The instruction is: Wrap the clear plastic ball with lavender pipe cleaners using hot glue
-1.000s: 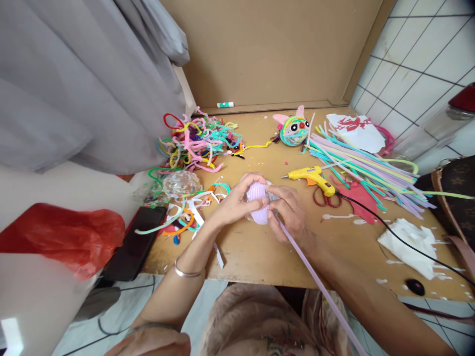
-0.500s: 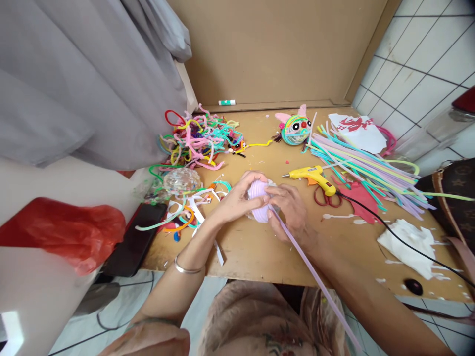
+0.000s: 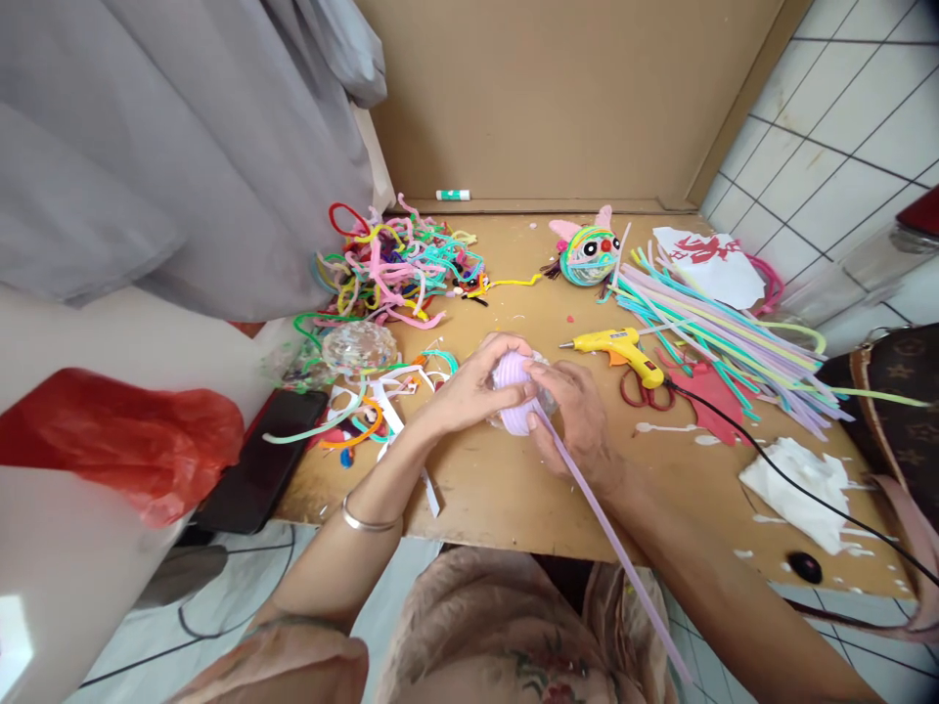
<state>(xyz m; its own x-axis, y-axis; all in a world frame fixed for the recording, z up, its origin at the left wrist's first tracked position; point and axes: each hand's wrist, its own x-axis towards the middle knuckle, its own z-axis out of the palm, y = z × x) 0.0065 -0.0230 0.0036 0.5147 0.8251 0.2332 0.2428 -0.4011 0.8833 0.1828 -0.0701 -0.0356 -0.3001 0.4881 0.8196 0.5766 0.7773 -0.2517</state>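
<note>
Above the middle of the table, my left hand (image 3: 480, 386) is closed round a clear plastic ball (image 3: 541, 370) partly covered by rows of lilac pipe cleaner. Its thumb lies across the lilac rows. My right hand (image 3: 576, 411) pinches a long lilac pipe cleaner (image 3: 602, 518) against the ball's right side. The loose end of that pipe cleaner slants down past the table edge toward my lap. Right of my hands lies a yellow glue gun (image 3: 616, 347), with red-handled scissors (image 3: 646, 389) partly under it. The ball's underside is hidden by my fingers.
A tangle of coloured pipe cleaners (image 3: 396, 264) is at the back left, near a second clear ball (image 3: 359, 347). A finished ball with pink ears (image 3: 589, 256) stands behind. Straight pipe cleaners (image 3: 734, 332), crumpled tissue (image 3: 796, 489) and the gun's black cord (image 3: 778, 464) occupy the right.
The view has shifted slightly. My hands keep the same hold on the ball, and the right fingers have moved only a little along the lilac pipe cleaner.
</note>
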